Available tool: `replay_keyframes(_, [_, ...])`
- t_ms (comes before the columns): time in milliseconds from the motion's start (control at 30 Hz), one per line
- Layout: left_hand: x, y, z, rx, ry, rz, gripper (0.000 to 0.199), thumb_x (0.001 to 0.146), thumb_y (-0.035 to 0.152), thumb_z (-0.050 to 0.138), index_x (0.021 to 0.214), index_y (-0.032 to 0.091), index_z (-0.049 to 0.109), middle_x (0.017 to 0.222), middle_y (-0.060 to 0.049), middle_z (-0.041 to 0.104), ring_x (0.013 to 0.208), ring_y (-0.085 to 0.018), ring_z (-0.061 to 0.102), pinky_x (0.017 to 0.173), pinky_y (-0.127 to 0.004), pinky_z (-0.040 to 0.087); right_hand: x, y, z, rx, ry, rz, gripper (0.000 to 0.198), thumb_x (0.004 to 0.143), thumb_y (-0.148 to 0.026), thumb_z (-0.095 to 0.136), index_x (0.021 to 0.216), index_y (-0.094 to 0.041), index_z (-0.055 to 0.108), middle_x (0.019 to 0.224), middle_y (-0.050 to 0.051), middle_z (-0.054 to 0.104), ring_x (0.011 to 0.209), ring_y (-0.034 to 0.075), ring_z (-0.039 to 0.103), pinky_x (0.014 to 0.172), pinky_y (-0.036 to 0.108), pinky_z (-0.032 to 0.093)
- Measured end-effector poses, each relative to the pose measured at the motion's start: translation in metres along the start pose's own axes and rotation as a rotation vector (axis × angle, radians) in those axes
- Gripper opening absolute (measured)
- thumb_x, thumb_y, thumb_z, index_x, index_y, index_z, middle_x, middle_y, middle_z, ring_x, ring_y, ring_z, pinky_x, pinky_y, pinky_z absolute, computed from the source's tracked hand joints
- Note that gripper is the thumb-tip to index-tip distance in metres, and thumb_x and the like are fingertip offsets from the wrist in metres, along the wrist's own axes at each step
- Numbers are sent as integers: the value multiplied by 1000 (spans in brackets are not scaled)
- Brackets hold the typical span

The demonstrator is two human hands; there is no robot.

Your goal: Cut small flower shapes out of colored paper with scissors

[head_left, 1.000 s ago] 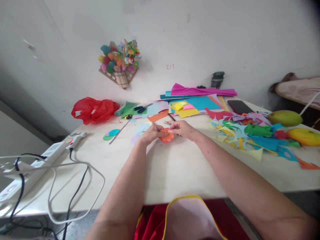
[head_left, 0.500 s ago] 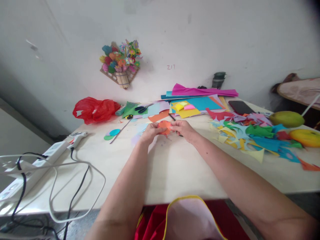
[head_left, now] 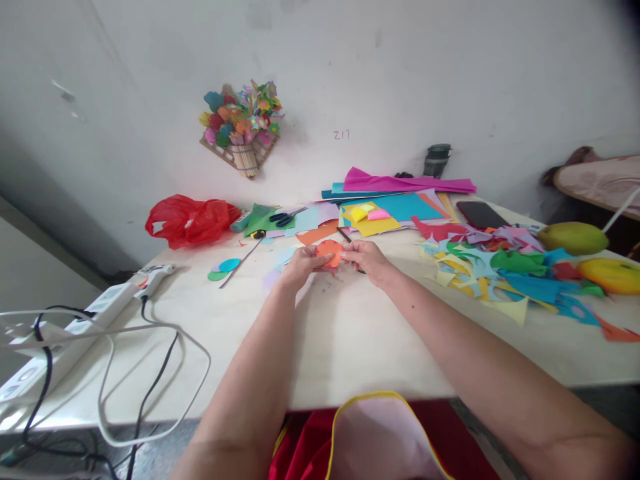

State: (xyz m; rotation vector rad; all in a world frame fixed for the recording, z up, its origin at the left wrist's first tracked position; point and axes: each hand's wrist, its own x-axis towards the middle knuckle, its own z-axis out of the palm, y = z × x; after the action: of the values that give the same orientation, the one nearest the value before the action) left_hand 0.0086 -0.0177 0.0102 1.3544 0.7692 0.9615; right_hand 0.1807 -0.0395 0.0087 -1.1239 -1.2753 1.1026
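Observation:
An orange paper piece (head_left: 329,253) with a rounded outline is held just above the middle of the table. My left hand (head_left: 306,262) pinches its left side, the thumb lying over its face. At its right edge, the fingertips of my right hand (head_left: 367,259) are closed on the same paper. A dark pencil-like stick (head_left: 344,235) lies behind and partly under my right hand. Beyond the paper lies an orange sheet (head_left: 317,233). A blue paper circle (head_left: 229,265) overlaps a green paper circle (head_left: 217,275) to the left of my left hand.
Colourful paper scraps (head_left: 500,267) cover the table's right side, near a phone (head_left: 481,215) and a green mango (head_left: 573,238). Scissors (head_left: 285,217) and a red plastic bag (head_left: 193,220) lie at the back left. A power strip (head_left: 100,310) with loose cables occupies the left edge.
The orange paper has tilted slightly, showing more of its face. Both hands keep nearly the same place and grip.

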Motion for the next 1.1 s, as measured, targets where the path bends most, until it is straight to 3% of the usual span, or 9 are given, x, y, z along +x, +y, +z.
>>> replay_keyframes(133, [0, 0, 2, 1, 34, -12, 39, 48, 36, 86, 70, 10, 66, 65, -4, 66, 61, -16, 64, 69, -33, 55, 1, 2, 1, -71, 30, -22, 14, 62, -27, 66, 63, -16, 58, 54, -2, 57, 43, 7, 41, 42, 20, 31])
replay_keyframes(233, [0, 1, 3, -8, 96, -9, 40, 47, 36, 86, 70, 10, 67, 65, -4, 67, 61, -17, 65, 70, -34, 56, 2, 1, -3, -234, 26, -49, 14, 70, -29, 61, 71, -16, 63, 59, -1, 60, 47, 9, 48, 45, 21, 35])
replay_keyframes(300, [0, 1, 2, -26, 161, -5, 40, 47, 36, 86, 72, 10, 68, 67, -5, 68, 62, -17, 66, 71, -34, 56, 3, -2, -9, -448, 47, -98, 15, 76, -29, 57, 77, -16, 65, 69, 3, 66, 59, 13, 57, 53, 23, 41])
replay_keyframes(400, [1, 1, 0, -45, 253, -13, 42, 47, 36, 86, 75, 10, 69, 68, -7, 69, 63, -19, 67, 67, -31, 56, 2, -8, -20, -948, 116, -172, 18, 77, -26, 57, 90, -17, 67, 89, 7, 70, 85, 21, 64, 71, 29, 45])
replay_keyframes(533, [3, 0, -1, -84, 314, -6, 39, 50, 32, 85, 76, 8, 69, 67, -8, 68, 61, -20, 68, 63, -30, 56, -3, -15, -24, -1360, 3, -112, 29, 80, -28, 53, 103, -15, 67, 106, 14, 67, 98, 28, 61, 76, 35, 46])
replay_keyframes(733, [5, 0, 0, -176, 373, 26, 30, 53, 22, 82, 73, 7, 67, 67, -9, 69, 58, -19, 67, 63, -30, 57, -11, -22, -19, -1479, -72, -54, 38, 82, -24, 52, 116, -12, 62, 119, 19, 58, 112, 31, 52, 85, 37, 44])
replay_keyframes(867, [6, -1, 0, -176, 387, 39, 26, 56, 20, 81, 74, 7, 66, 68, -9, 68, 59, -19, 68, 66, -32, 58, -10, -21, -20, -1512, -66, -70, 37, 80, -19, 51, 114, -12, 64, 121, 19, 56, 116, 33, 47, 89, 39, 43])
replay_keyframes(1100, [7, 0, 2, -191, 421, 62, 22, 60, 16, 77, 75, 7, 64, 68, -9, 68, 59, -20, 68, 66, -32, 58, -2, -20, -23, -1546, -134, -50, 41, 80, -15, 49, 119, -15, 61, 115, 17, 63, 107, 31, 56, 80, 37, 46])
